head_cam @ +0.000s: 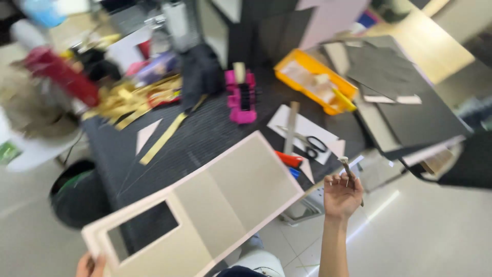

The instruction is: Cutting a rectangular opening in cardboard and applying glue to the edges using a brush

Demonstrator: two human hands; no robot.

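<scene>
At the bottom left, the left hand (91,265) grips the near corner of a large pale board (205,205), fingers clamped on its edge; only the fingertips show. The board has a rectangular window cut near that corner and a fold line across its middle. It tilts up from the hand and reaches over the near edge of the dark table (205,128), hiding part of it.

Beyond the board, toward the table's left edge, lie a heap of gold strips (128,97), 1 long gold strip (163,138) and a pale paper triangle (146,134). A red object (61,74) sits at the far left corner, too blurred to identify. A round black bin (77,195) stands on the floor beside the table's left edge.

Near the middle of the table stands a pink and black tool (242,97), perhaps a punch; the blur makes it hard to tell. Right of it a white sheet (302,128) carries a ruler (291,128) and black-handled scissors (312,143). An orange cutter (287,159) peeks out from under the board's right corner. A yellow tray (315,84) lies toward the far right, with dark sheets (405,97) stacked along the right edge.

The right hand (342,194) is raised off the table's near right corner, well apart from the left hand, fingers closed on a thin stick-like tool (348,169) that points upward.
</scene>
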